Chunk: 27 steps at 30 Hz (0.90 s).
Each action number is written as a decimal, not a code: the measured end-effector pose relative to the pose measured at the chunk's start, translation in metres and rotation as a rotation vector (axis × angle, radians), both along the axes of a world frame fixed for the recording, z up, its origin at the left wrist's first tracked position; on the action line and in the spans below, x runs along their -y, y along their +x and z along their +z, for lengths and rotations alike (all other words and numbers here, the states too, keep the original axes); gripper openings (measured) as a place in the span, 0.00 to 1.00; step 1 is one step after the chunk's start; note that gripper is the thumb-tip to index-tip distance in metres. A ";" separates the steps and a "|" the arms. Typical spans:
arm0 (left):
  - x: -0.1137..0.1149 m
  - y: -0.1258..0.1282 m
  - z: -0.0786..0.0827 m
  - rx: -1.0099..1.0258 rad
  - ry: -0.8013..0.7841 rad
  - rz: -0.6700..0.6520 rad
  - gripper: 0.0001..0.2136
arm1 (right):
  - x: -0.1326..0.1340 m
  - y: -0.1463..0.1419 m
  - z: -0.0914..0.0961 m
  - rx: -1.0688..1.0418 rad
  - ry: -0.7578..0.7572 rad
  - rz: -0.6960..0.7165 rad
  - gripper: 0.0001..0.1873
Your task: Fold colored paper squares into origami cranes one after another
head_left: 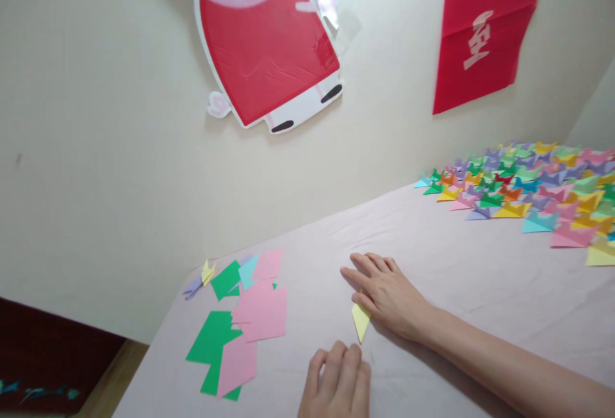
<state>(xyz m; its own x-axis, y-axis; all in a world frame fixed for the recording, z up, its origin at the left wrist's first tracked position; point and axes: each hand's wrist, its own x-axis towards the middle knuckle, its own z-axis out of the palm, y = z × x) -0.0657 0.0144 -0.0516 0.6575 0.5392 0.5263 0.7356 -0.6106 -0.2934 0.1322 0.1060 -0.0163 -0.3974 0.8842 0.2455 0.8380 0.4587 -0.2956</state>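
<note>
My right hand [384, 293] lies flat on the pale pink tabletop [480, 277], fingers stretched out and pressing down on a small folded yellow paper [360, 323]. Only the paper's pointed corner shows from under the palm. At the bottom edge, my left hand [336, 379] has its fingers curled together, knuckles up, with the fingertips just short of that yellow point. Nothing shows inside it.
Loose flat sheets of pink, green and light blue paper [250, 322] lie to the left, with two small folded pieces [202, 277] near the table's corner. A large spread of folded coloured paper shapes [533, 193] covers the far right. The wall bears a cartoon cutout [269, 59] and a red banner [485, 27].
</note>
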 end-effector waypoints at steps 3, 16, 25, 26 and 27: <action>-0.012 0.012 0.000 0.010 -0.066 0.031 0.28 | 0.001 0.000 0.000 -0.002 0.013 0.002 0.19; -0.028 0.032 -0.024 0.060 -0.012 0.053 0.31 | -0.011 0.005 0.000 -0.042 -0.012 -0.018 0.20; -0.021 0.026 -0.017 0.048 -0.042 0.076 0.30 | -0.007 0.016 0.005 -0.163 -0.077 0.106 0.22; -0.019 0.026 -0.017 0.047 -0.059 0.095 0.29 | -0.006 0.015 0.005 -0.146 -0.073 0.118 0.24; -0.018 0.026 -0.017 0.039 -0.074 0.104 0.30 | -0.004 0.014 0.006 -0.122 -0.065 0.123 0.26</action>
